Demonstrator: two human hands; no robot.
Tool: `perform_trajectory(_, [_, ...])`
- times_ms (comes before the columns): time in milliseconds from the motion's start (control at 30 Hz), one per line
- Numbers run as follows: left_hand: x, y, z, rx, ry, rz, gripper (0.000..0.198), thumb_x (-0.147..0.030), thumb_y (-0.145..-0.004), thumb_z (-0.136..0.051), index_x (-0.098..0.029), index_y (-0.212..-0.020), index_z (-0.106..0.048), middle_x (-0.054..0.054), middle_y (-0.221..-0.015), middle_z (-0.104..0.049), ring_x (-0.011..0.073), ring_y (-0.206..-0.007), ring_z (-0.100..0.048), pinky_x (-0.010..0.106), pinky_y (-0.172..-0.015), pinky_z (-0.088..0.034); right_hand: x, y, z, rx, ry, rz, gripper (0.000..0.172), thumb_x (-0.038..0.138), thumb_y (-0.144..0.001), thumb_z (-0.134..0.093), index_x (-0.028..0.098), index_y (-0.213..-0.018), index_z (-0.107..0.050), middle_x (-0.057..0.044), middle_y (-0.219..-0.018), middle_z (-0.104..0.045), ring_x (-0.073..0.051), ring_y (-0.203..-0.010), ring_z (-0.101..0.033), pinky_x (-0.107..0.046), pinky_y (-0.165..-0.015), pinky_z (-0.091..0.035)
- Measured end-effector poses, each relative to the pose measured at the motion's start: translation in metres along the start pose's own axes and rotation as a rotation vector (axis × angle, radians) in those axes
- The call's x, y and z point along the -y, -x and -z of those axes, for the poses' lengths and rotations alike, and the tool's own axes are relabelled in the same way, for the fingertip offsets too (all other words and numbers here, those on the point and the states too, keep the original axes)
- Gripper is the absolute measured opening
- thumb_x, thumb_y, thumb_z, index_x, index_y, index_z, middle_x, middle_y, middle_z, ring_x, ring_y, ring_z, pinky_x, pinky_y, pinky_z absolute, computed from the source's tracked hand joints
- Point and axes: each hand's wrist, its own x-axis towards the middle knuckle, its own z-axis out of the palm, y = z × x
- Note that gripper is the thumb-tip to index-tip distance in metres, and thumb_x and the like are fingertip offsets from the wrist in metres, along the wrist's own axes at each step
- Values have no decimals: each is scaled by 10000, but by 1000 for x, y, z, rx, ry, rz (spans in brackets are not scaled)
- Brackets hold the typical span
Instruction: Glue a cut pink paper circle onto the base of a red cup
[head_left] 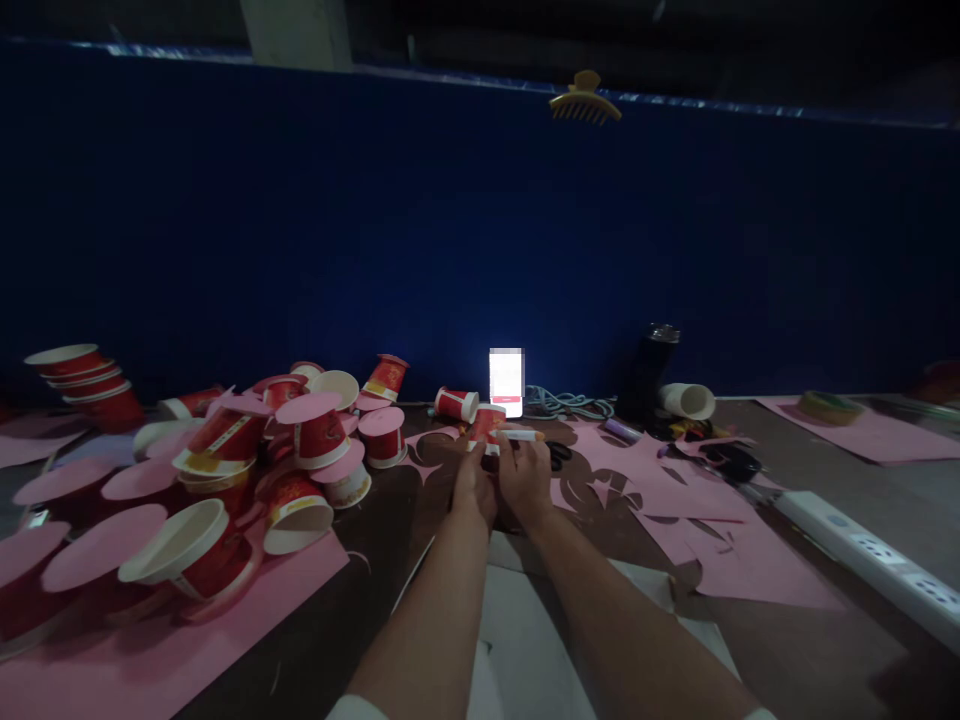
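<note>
My left hand (472,485) is closed around a small red paper cup (487,422), held out in front of me over the table. Close beside it, my right hand (527,482) grips a slim white tube with an orange end (523,435), which lies level across the cup's side. Whether it is a glue tube or a marker I cannot tell. Just right of that hand are the dark handles of scissors (559,455). Behind the cup stands a lit phone (506,378). Another red cup (456,404) lies on its side to the left.
Several red cups with pink paper discs (309,408) crowd the left, near stacked cups (86,380). Cut pink paper (675,500) covers the right, with a power strip (862,545) beyond. A dark flask (651,375) stands by the blue wall (420,230); a yellow claw clip (585,100) hangs above.
</note>
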Motion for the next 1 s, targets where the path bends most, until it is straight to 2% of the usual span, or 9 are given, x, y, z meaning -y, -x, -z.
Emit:
perform_trajectory(167, [-2,-1,3,35,44,-12,202,-200,-834,-530,-112,-982,-634,38,-700,-668,116,-593,-612,222,-648,-498,-1,-1,0,-30,14,-62,278,320,-923,-398,168,-917,-632,-85,-914,-672,-209,-886,-575,-375,-856,-391])
perform_trajectory(267, [-3,-2,4,60,51,12,211,-228,-844,-519,-110,-973,-636,32,-671,-651,114,-549,-587,231,-613,-489,-1,0,0,-7,8,-43,285,317,-925,-384,168,-910,-627,-84,-910,-671,-218,-908,-566,-384,-874,-381])
perform_trajectory(400, [-2,-4,6,58,65,52,214,-242,-837,-528,-105,-959,-638,38,-665,-641,124,-567,-589,245,-634,-491,-1,2,-1,16,29,-22,260,299,-916,-407,164,-930,-629,-87,-911,-668,-217,-894,-573,-381,-867,-386])
perform_trajectory(567, [0,-11,11,64,34,13,204,-254,-804,-570,-128,-951,-634,23,-643,-620,120,-541,-564,248,-618,-487,-1,1,0,-21,39,-34,247,294,-914,-414,162,-899,-621,-87,-895,-667,-214,-890,-579,-386,-858,-399])
perform_trajectory(667, [-1,-10,10,65,32,52,195,-262,-815,-549,-127,-930,-631,26,-624,-612,123,-527,-558,258,-604,-491,-1,1,0,-17,49,-17,235,283,-912,-413,163,-904,-615,-84,-878,-666,-215,-888,-580,-386,-855,-400])
perform_trajectory(833, [-3,-7,7,11,71,10,171,-210,-819,-554,-133,-951,-630,5,-598,-603,97,-476,-523,230,-565,-472,-3,1,0,-62,70,-25,243,288,-917,-405,164,-902,-614,-95,-889,-658,-218,-875,-577,-382,-840,-406])
perform_trajectory(1000, [-2,-8,7,44,76,29,184,-230,-826,-546,-126,-948,-637,26,-641,-616,115,-527,-549,248,-602,-482,-3,1,-1,-4,49,1,249,293,-914,-407,165,-910,-620,-88,-885,-664,-216,-874,-576,-391,-851,-403])
